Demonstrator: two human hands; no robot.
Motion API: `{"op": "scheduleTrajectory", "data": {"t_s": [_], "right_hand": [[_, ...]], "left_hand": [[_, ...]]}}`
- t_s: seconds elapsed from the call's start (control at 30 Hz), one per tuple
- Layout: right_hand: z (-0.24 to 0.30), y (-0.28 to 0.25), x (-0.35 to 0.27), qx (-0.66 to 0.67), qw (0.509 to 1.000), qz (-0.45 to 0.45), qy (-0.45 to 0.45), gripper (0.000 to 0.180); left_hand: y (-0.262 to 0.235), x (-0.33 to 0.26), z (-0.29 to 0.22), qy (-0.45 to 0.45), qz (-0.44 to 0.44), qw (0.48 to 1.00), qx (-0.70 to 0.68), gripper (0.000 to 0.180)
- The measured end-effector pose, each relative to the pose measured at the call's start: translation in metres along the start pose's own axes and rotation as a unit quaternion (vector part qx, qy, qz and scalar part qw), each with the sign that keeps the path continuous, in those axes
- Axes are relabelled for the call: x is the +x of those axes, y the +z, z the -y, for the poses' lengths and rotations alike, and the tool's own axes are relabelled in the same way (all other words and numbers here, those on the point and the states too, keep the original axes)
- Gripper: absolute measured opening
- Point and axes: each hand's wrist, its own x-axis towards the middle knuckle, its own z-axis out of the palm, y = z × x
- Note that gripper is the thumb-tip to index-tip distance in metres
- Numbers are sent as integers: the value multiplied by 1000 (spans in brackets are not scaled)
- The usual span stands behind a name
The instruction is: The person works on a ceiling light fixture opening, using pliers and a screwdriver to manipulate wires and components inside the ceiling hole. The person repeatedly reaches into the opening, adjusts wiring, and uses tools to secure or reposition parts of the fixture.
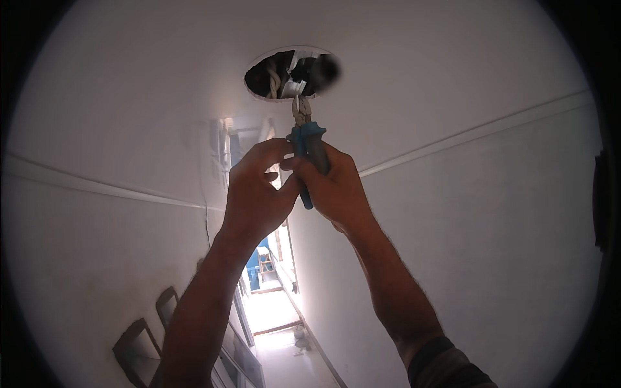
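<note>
Overhead, right hand (333,181) closed round blue-and-dark pliers (308,150), thumb pressed along handles, other fingers mostly hidden behind. Left hand (259,187) just beside, fingers curled; whether they pinch anything, cannot tell. Pliers upright, tips at near rim of oval hole (272,100) in ceiling (420,71). Inside, twisted pale cable (274,81), upper end lost in shadow; hole's right end dark, blurred.

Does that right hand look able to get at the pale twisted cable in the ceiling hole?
Probably yes, with the pliers: the right hand grips them, tips near the ceiling hole's rim, and nothing visible covers the cable inside.
</note>
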Motion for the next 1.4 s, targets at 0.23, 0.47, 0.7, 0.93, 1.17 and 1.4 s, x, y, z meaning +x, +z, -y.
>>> {"op": "scheduleTrajectory", "data": {"t_s": [0.23,0.47,0.7,0.93,1.17,1.4], "right_hand": [[12,-2,-11,101,991,43,77,22],[20,0,-6,266,957,89,67,37],[8,18,12,106,994,14,-14,34],[8,34,30,-42,989,-91,-110,27],[5,34,34,-30,982,-133,-128,29],[14,35,40,-37,974,-160,-153,27]], "left_hand": [[-7,-7,3,-2,3,1000,-11,31],[-14,-4,3,43,-58,997,3,29],[-17,33,9,-43,-18,998,-29,30],[-3,44,19,-80,-70,978,-179,22],[-1,47,13,-74,-70,983,-153,21],[-1,55,8,-73,-91,987,-106,21]]}}
